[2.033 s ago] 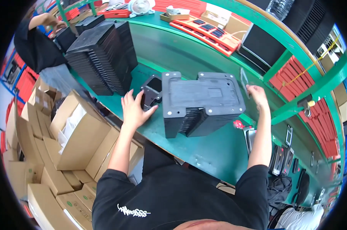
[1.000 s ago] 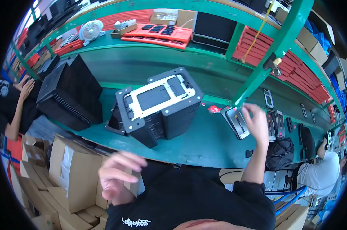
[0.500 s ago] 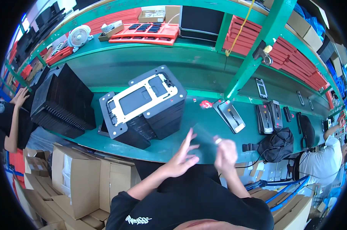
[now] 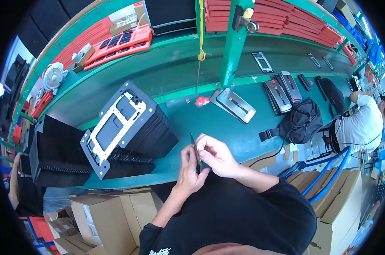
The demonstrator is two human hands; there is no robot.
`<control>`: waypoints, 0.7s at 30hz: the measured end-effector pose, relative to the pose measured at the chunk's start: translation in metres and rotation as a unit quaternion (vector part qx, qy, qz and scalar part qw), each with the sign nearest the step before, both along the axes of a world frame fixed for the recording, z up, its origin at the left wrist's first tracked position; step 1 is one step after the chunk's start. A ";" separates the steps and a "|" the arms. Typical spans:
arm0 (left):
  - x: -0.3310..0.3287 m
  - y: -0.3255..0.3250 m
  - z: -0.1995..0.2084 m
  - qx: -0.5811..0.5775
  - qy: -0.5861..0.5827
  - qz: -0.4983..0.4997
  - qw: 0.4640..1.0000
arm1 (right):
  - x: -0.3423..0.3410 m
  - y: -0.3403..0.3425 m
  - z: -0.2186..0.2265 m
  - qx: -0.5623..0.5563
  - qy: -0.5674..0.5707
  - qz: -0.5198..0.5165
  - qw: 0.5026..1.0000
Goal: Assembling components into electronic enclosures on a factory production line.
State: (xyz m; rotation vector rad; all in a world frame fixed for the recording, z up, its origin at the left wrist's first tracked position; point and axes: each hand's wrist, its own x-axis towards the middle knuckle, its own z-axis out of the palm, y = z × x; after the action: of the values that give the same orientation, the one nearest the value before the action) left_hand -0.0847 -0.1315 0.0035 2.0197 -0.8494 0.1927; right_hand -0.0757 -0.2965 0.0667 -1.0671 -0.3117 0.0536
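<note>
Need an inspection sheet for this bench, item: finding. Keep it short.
Surface: green bench, bare patches between items.
Job's things: thin dark panel in hand, seen nearly edge-on; white-faced frame atop black tray stack; flat panels overlapping on bench.
Clutter: red scraps; black bag near front edge.
Hands: left hand grips the dark panel; right hand pinched against it, hold unclear.
Cables: black cable hangs by the bag; plug end not visible.
Surroundings: cardboard boxes below; co-worker in white shirt at far right.
</note>
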 end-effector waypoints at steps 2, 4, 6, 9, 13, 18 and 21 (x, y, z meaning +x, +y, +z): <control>-0.002 0.002 -0.004 0.002 -0.017 0.020 1.000 | 0.003 0.008 -0.001 0.003 -0.016 0.022 1.000; 0.000 0.000 -0.006 -0.002 -0.050 0.066 0.997 | 0.005 0.015 -0.003 0.003 -0.018 0.018 1.000; -0.001 0.006 -0.005 0.005 -0.039 0.064 0.997 | 0.006 0.016 -0.005 -0.002 -0.022 0.011 1.000; -0.002 0.010 -0.002 0.022 -0.011 0.061 0.998 | 0.005 0.013 -0.007 0.015 -0.018 0.088 0.996; -0.002 0.009 -0.001 0.019 -0.033 0.076 0.996 | 0.002 0.021 -0.003 0.082 0.025 0.071 0.994; -0.006 0.010 -0.008 0.031 -0.029 0.072 0.997 | -0.006 0.021 -0.003 0.016 -0.021 0.048 0.999; -0.011 0.011 -0.009 0.042 -0.014 0.084 0.995 | -0.015 0.025 0.004 0.036 0.037 0.006 0.999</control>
State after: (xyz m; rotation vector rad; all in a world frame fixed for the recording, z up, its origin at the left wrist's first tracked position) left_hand -0.0959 -0.1205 -0.0060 2.1735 -0.7142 0.2845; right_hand -0.0905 -0.2718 0.0707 -0.9899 -0.2521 0.0924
